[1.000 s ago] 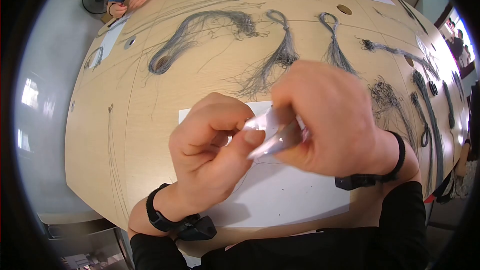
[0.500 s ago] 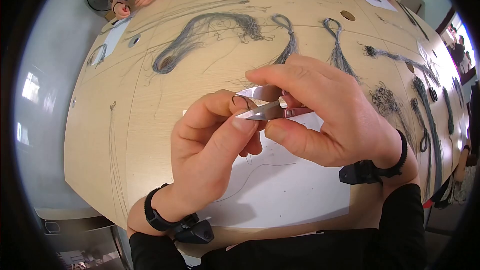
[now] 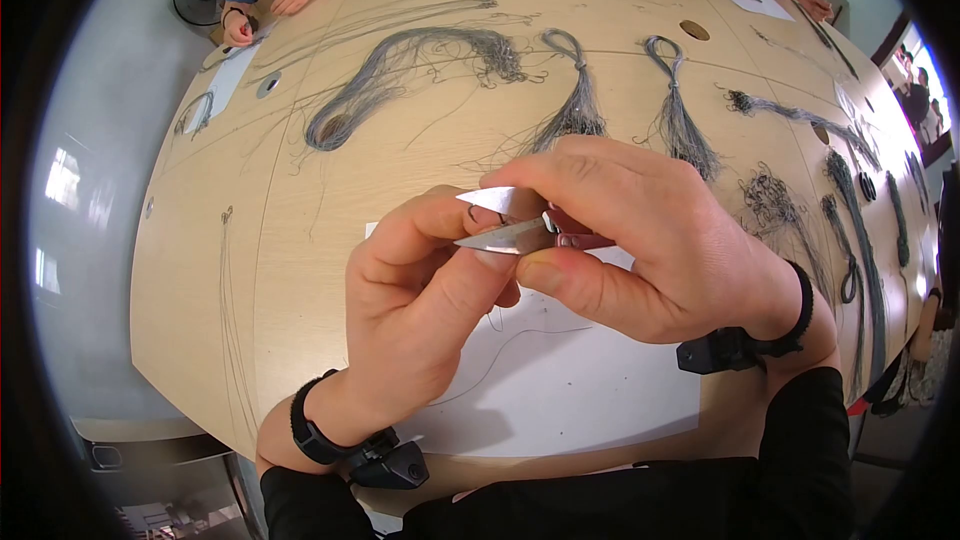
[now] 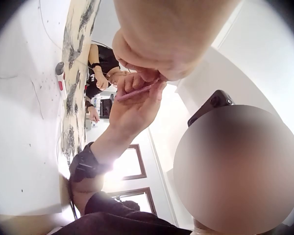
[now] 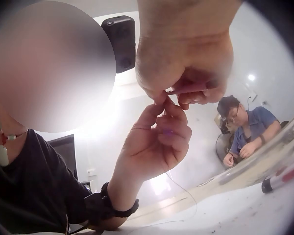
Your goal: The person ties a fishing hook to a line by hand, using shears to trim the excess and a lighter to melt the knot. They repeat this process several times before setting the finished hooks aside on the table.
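Note:
My left hand (image 3: 420, 300) pinches a small dark hook (image 3: 473, 213) between thumb and forefinger, above the paper. A thin line (image 3: 520, 334) trails below that hand over the sheet. In my right hand (image 3: 650, 250) are small thread snips (image 3: 510, 237) with reddish handles, thumb and fingers on either side. Their two pointed blades stand apart, across the left fingertips and close about the hook. The right wrist view shows the pink handle (image 5: 193, 88) inside the curled right fingers, with the left fingertips right at the snips.
White paper (image 3: 590, 390) lies under my hands. Beyond it are looped bundles of grey hooked line (image 3: 575, 120) and a large loose hank (image 3: 390, 50). More bundles (image 3: 785, 200) lie at the right. Another person's hands (image 3: 240, 28) rest at the far left.
The snips, blurred a second ago, now show clearly with blades apart. Over the last half second they have shifted slightly left over the left thumb and forefinger. The left hand barely moves.

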Tool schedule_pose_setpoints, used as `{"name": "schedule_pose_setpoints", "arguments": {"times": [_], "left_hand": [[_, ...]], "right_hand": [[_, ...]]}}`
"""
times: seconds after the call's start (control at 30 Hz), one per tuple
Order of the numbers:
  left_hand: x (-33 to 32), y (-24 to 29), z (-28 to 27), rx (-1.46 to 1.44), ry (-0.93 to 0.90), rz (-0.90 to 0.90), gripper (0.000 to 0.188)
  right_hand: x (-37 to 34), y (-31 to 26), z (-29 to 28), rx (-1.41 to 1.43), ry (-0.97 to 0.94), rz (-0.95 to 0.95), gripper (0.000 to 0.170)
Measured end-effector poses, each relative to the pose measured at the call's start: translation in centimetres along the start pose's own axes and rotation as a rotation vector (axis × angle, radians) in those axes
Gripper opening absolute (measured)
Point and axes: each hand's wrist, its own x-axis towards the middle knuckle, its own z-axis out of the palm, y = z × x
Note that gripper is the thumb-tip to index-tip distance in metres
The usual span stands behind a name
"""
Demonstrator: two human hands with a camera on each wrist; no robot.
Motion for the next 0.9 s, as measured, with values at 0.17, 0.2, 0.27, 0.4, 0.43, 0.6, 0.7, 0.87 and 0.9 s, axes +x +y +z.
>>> {"name": "schedule_pose_setpoints", "arguments": {"times": [0.17, 0.2, 0.27, 0.4, 0.43, 0.6, 0.7, 0.87, 0.9], "left_hand": [[0.08, -0.19, -0.21, 0.001, 0.002, 0.014, 0.018], [0.06, -0.21, -0.15, 0.002, 0.001, 0.013, 0.018], [0.06, -0.19, 0.01, -0.022, 0.035, 0.010, 0.018], [0.03, -0.02, 0.06, 0.012, 0.042, -0.008, 0.018], [0.01, -0.03, 0.07, 0.012, 0.046, -0.013, 0.018], [0.11, -0.01, 0.06, 0.014, 0.045, -0.014, 0.016], [0.26, 0.13, 0.15, 0.037, 0.038, -0.016, 0.015], [0.19, 0.29, 0.23, 0.076, 0.052, -0.022, 0.013], [0.15, 0.32, 0.31, 0.076, 0.052, -0.024, 0.013]], "right_hand": [[-0.04, 0.09, 0.02, -0.036, -0.002, -0.018, 0.032], [-0.04, 0.05, 0.00, -0.047, -0.005, -0.015, 0.032], [-0.04, 0.04, 0.02, -0.061, -0.005, -0.014, 0.032], [-0.08, 0.09, 0.19, -0.047, 0.010, -0.032, 0.030], [-0.09, 0.09, 0.16, -0.049, 0.003, -0.031, 0.029], [-0.12, -0.06, 0.14, -0.084, -0.004, -0.010, 0.029], [-0.10, -0.05, 0.17, -0.092, 0.000, -0.009, 0.029], [-0.17, -0.07, 0.22, -0.085, 0.033, -0.025, 0.029], [-0.19, -0.18, 0.18, -0.096, 0.031, -0.022, 0.028]]}}
